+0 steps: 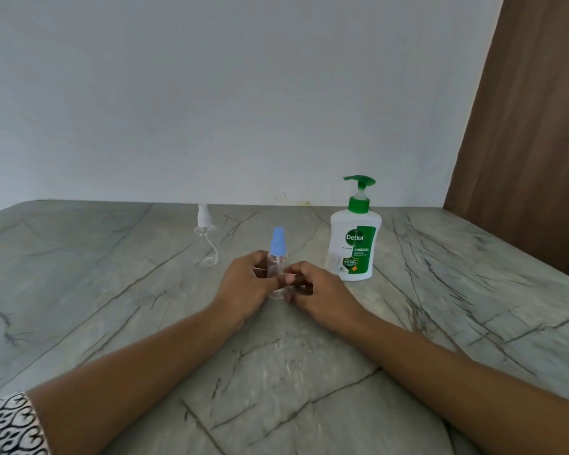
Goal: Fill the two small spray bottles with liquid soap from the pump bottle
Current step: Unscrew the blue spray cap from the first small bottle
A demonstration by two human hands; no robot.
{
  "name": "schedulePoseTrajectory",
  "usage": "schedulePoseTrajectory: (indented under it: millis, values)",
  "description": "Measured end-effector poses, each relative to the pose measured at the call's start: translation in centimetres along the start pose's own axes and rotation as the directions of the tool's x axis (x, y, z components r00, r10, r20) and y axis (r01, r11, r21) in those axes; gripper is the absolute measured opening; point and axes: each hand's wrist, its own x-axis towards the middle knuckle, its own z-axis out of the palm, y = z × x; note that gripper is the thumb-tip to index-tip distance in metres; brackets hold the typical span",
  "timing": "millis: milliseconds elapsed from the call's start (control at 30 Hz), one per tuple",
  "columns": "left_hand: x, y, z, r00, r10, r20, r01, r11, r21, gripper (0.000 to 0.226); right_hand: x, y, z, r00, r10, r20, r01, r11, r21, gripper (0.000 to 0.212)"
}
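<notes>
The blue-capped spray bottle (277, 244) stands upright near the middle of the table (112, 290), caught between the person's two bare hands. The left grip (247, 285) curls its fingers round the left side of the clear body. The right grip (312, 290) closes in from the right, its thumb and fingertips pinching the same body low down. Both grips sit below the bottle's shoulder, so the blue cap and neck rise free above the fingers, while the base shows just under them at the table surface. The thumbs nearly meet in front of the bottle. Whether it holds any liquid cannot be told. The white-capped spray bottle (205, 239), also clear, stands apart to the left and farther back, touched by neither grip. The pump bottle (353, 244), white with a green pump head and green label, stands upright just right of the right grip and a little behind it, untouched. Both forearms lie across the veined grey table, and a black-and-white patterned sleeve (10, 425) shows at the lower left.
</notes>
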Motion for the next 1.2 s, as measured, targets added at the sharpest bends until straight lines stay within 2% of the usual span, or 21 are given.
schedulePoseTrajectory:
  millis: [133, 267, 367, 433, 500, 633, 833, 1000, 1200]
  values:
    - [-2.7, 0.9, 0.1, 0.998, 0.028, 0.061, -0.029, 0.999, 0.020, 0.035, -2.2, 0.0, -0.9, 1.000, -0.021, -0.014, 0.021, 0.999, 0.045, 0.021]
    - [-3.2, 1.3, 0.0, 0.999, 0.007, 0.044, -0.008, 1.000, 0.025, 0.035, -2.8, -1.5, -1.8, 0.969, -0.056, -0.243, 0.094, 0.984, 0.151, 0.012]
    - [-3.1, 1.3, 0.1, 0.999, -0.008, 0.042, 0.007, 1.000, 0.022, 0.033, -2.8, -3.0, -2.1, 0.955, -0.068, -0.290, 0.132, 0.969, 0.209, 0.022]
    - [-3.2, 1.3, 0.1, 0.999, -0.001, 0.051, -0.001, 0.999, 0.046, 0.035, -2.6, -3.5, -1.8, 0.961, -0.042, -0.275, 0.093, 0.980, 0.176, 0.035]
    - [-3.4, 1.3, 0.2, 0.998, 0.022, 0.062, -0.027, 0.997, 0.078, 0.037, -2.4, -3.8, -1.5, 0.963, -0.020, -0.269, 0.053, 0.992, 0.116, 0.038]
    - [-3.4, 1.4, 0.6, 0.996, 0.051, 0.067, -0.058, 0.994, 0.098, 0.039, -1.7, -3.9, -1.3, 0.955, -0.009, -0.296, 0.035, 0.996, 0.082, 0.034]
    - [-3.3, 1.4, 0.6, 0.995, 0.061, 0.078, -0.071, 0.990, 0.123, 0.038, -1.2, -3.5, -1.2, 0.936, -0.073, -0.345, 0.097, 0.994, 0.051, 0.027]
    - [-3.2, 1.2, 0.4, 0.993, 0.063, 0.100, -0.076, 0.987, 0.139, 0.031, -1.3, -2.8, -1.3, 0.946, -0.124, -0.299, 0.161, 0.982, 0.102, 0.019]
    - [-3.1, 1.0, 0.4, 0.994, 0.056, 0.096, -0.065, 0.994, 0.089, 0.027, -0.9, -2.1, -2.0, 0.990, -0.075, -0.118, 0.106, 0.954, 0.282, 0.040]
